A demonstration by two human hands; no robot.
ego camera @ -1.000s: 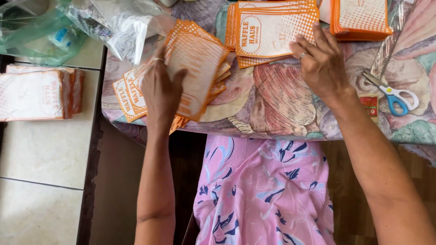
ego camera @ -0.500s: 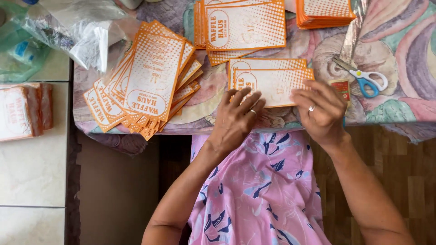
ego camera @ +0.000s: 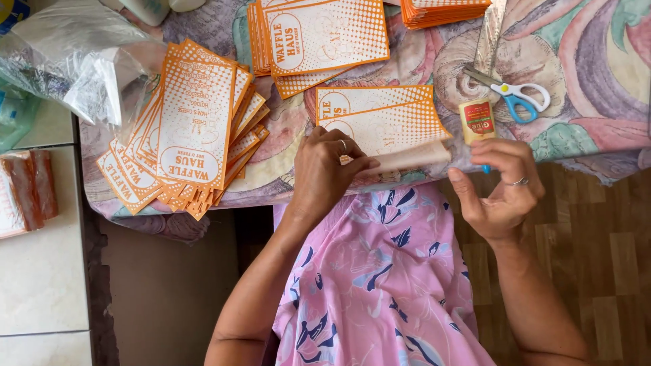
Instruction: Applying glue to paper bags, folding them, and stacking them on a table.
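Note:
An orange-and-white dotted paper bag (ego camera: 386,118) lies flat at the near edge of the cloth-covered table (ego camera: 583,88), its plain brown flap (ego camera: 413,157) folded toward me. My left hand (ego camera: 325,173) presses and pinches that flap at its left end. My right hand (ego camera: 502,186) is just right of the bag, off the table edge, its fingers closed round a small yellow glue bottle (ego camera: 477,118) whose blue tip (ego camera: 485,168) points down toward me.
A fanned pile of the same bags (ego camera: 193,129) lies at the left, another stack (ego camera: 319,34) at the back, a third (ego camera: 444,10) at the far right. Blue-handled scissors (ego camera: 515,91) lie right of the glue. Clear plastic bags (ego camera: 74,61) sit at far left.
Both hands were flat on the bag half a second ago. Now my right hand has lifted off to the right with the glue bottle, and my left hand holds the folded flap.

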